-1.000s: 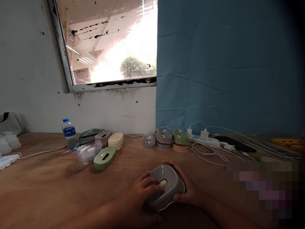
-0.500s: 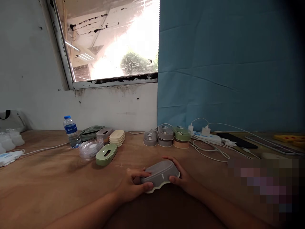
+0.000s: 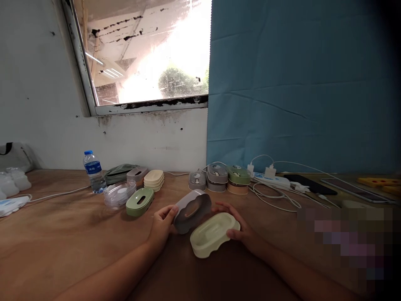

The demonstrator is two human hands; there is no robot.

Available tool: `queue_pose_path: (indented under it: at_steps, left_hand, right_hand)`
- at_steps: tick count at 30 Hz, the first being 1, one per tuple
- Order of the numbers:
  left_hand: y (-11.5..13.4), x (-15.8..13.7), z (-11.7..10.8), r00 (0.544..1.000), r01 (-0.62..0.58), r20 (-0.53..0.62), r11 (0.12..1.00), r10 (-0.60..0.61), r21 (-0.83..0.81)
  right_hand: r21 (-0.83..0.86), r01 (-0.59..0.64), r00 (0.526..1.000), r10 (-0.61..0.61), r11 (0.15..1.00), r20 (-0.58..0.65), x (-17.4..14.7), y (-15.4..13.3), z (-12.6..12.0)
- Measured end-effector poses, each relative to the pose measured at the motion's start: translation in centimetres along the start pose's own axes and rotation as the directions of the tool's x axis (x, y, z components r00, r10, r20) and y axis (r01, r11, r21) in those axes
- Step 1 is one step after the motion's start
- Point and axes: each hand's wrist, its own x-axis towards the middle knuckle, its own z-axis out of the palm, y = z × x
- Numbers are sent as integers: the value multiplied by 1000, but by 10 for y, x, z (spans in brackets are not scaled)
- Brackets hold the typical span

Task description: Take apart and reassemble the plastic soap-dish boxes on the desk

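Observation:
My left hand grips the left end of a grey oval plastic cover, tilted so its hollow underside and oval slot show. Just below and to the right, my right hand holds a cream oval tray by its right end, fingers behind and thumb at the near rim. A shallow recess shows in the tray, and its lower edge is wavy. The two pieces are apart, close together above the near part of the wooden table.
A green oval cover, clear round lids, stacked cream trays and a water bottle stand at the left. Farther back are grey boxes and a green-topped box. A power strip with white cables lies right.
The grey cover has come off the cream tray. My left hand has lifted it up and left and turned its underside into view; my right hand keeps the tray.

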Motion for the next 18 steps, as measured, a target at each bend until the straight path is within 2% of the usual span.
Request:
queue_pose_path:
  at_steps: [3,5,8,10,13,16,18]
  left_hand:
    - [-4,2,-2,997,27,-73,1000,-28,-5]
    - [-6,3,-2,995,9,-101,1000,-8,7]
    - [-2,2,-2,993,-60,-92,995,68,84]
    - [5,2,-5,987,-131,-62,964,149,233]
    - [20,8,-19,954,-255,-4,823,298,508]
    - [32,20,-46,891,-350,50,613,451,708]
    - [34,28,-68,853,-375,105,460,511,805]
  right_hand:
    - [-20,10,989,-13,1000,-148,2,1,-5]
    - [24,28,980,-22,999,-195,3,1,-8]
    - [139,18,982,9,990,-187,3,-4,-8]
    - [171,-5,986,33,985,-164,2,-8,-6]
    - [134,-6,990,25,991,-142,2,-9,-4]
    - [58,-23,992,30,998,-126,2,-6,-6]
    - [24,-31,992,34,999,-119,2,-3,-7]
